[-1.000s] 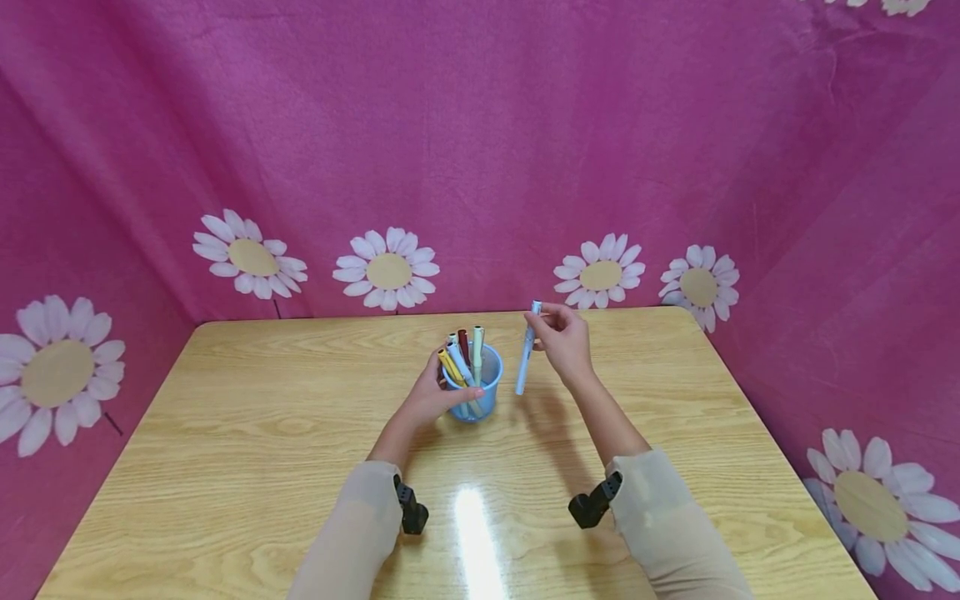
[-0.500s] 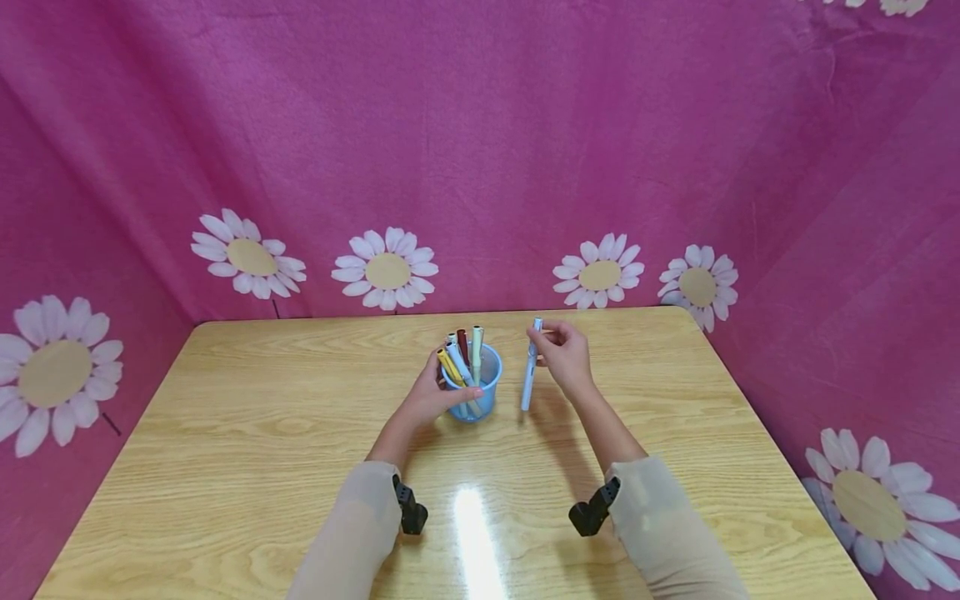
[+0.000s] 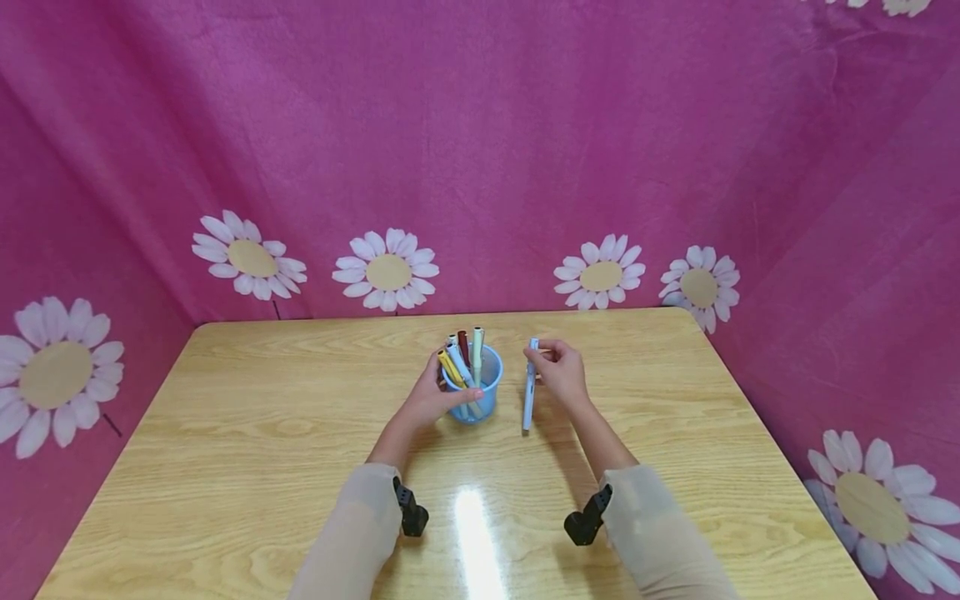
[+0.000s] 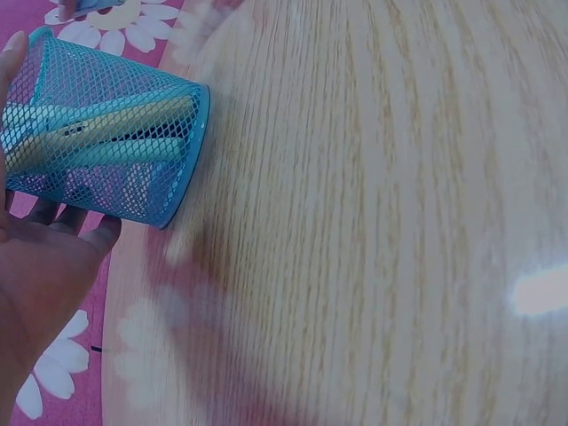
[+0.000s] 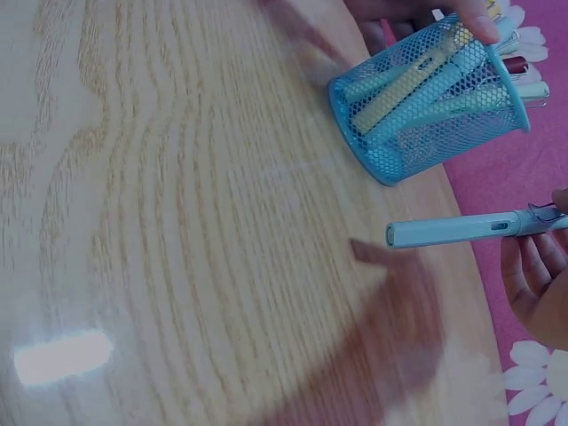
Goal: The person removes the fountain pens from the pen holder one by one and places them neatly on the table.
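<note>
A blue mesh pen cup [image 3: 486, 403] stands on the wooden table, holding several pens. Among them are a yellow pen [image 3: 450, 367], a dark red pen [image 3: 463, 343] and a pale green pen [image 3: 477, 350]. My left hand [image 3: 431, 398] grips the cup from the left, thumb across its near side. To the right of the cup, my right hand [image 3: 564, 375] pinches a light blue pen [image 3: 529, 400] near its top. That pen hangs almost upright; in the right wrist view its clip and the small window in its barrel show, with its lower end above the table.
The wooden table [image 3: 262, 450] reaches back to a pink curtain [image 3: 480, 167] printed with white daisies. A bright light reflection [image 3: 476, 542] lies on the near tabletop. Black wrist cameras [image 3: 411, 510] sit on both sleeves.
My right hand has come down and toward me with the light blue pen, which now hangs lower and more upright. The left hand and the cup have stayed in place.
</note>
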Demonstrator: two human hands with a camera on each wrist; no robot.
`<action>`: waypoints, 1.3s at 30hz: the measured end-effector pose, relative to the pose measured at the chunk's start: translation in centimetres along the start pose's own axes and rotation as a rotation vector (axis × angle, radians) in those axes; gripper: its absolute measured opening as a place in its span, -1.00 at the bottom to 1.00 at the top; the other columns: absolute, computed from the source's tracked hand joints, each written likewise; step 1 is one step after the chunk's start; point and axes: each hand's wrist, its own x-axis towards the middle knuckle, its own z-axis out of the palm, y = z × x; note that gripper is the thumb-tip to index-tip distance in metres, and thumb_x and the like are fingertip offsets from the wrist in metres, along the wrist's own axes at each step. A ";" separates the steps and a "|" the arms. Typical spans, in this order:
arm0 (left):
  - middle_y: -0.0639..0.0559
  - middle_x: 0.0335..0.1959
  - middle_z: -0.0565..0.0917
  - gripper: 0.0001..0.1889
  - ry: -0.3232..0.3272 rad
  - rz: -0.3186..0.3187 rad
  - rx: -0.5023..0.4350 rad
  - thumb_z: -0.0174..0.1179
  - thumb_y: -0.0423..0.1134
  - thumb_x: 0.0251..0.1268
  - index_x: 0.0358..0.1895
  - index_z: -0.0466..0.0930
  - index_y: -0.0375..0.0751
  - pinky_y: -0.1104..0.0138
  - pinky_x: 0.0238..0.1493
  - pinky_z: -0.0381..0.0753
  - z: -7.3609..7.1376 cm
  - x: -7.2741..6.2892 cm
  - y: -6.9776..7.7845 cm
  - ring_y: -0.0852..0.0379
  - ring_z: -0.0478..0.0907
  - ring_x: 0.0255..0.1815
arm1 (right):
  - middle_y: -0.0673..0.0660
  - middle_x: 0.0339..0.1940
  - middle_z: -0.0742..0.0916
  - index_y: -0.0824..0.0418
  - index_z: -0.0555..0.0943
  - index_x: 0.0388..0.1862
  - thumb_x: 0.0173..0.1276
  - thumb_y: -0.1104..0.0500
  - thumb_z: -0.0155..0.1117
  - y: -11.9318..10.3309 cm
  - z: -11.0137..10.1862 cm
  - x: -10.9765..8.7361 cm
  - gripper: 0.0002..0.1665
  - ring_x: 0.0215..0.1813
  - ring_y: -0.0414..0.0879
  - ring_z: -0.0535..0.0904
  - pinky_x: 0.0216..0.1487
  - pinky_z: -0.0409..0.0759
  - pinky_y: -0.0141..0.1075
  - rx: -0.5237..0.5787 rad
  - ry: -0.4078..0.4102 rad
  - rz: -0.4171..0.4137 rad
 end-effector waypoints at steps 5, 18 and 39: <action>-0.05 0.46 0.14 0.01 0.005 0.018 0.005 0.40 -0.09 0.01 0.47 -0.13 0.13 0.01 0.43 0.12 0.0 0.0 -0.2 -0.12 0.05 0.48 | -0.05 -0.51 0.57 0.35 0.56 -0.03 0.25 0.15 0.30 0.5 0.3 -0.1 -0.63 -0.51 -0.29 0.50 -0.22 0.69 -0.07 -0.027 0.008 0.006; -0.04 0.46 0.14 0.03 0.001 0.014 -0.003 0.41 -0.07 0.00 0.46 -0.14 0.15 0.02 0.45 0.08 0.0 0.0 -0.2 -0.13 0.02 0.49 | -0.01 -0.50 0.58 0.33 0.55 -0.01 0.20 0.20 0.32 1.6 0.8 -0.1 -0.61 -0.57 -0.30 0.48 -0.45 0.64 -0.31 -0.071 0.009 0.021; -0.18 0.47 0.08 0.01 -0.060 -0.006 0.006 0.33 -0.18 0.10 0.49 -0.22 -0.03 0.02 0.46 0.06 -0.4 -1.8 2.4 -0.18 0.01 0.49 | 0.04 -0.51 0.57 0.36 0.56 0.00 0.16 0.23 0.34 2.5 1.9 -0.4 -0.58 -0.60 -0.28 0.45 -0.57 0.47 -0.47 -0.104 0.005 0.068</action>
